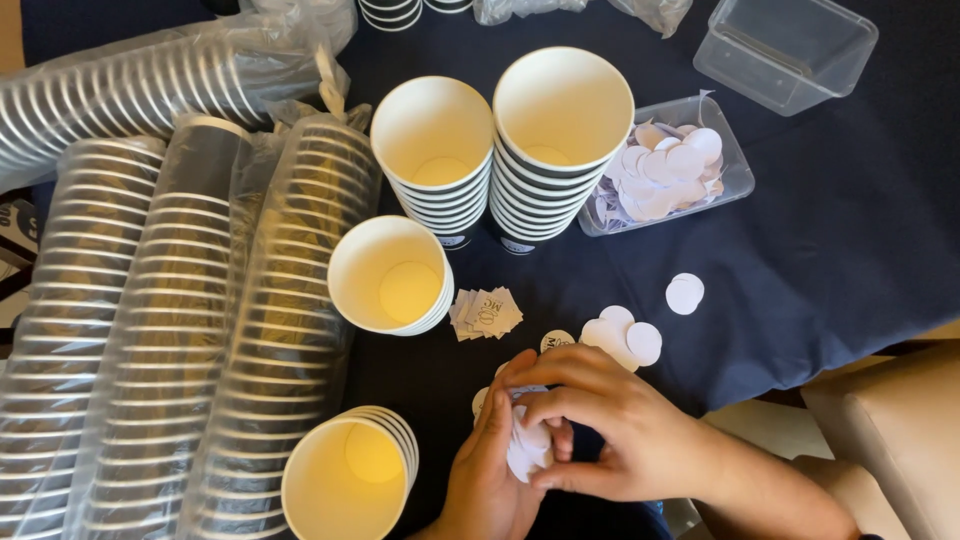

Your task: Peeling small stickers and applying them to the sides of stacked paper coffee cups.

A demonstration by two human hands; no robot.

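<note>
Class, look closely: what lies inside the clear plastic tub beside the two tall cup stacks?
The clear plastic tub holds a heap of white paper discs; whatever lies beneath them is covered.

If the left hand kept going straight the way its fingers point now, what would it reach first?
Probably the small stack of square printed paper stickers. The left hand points up the dark blue cloth, fingers holding white round paper discs; depth is unclear.
</note>
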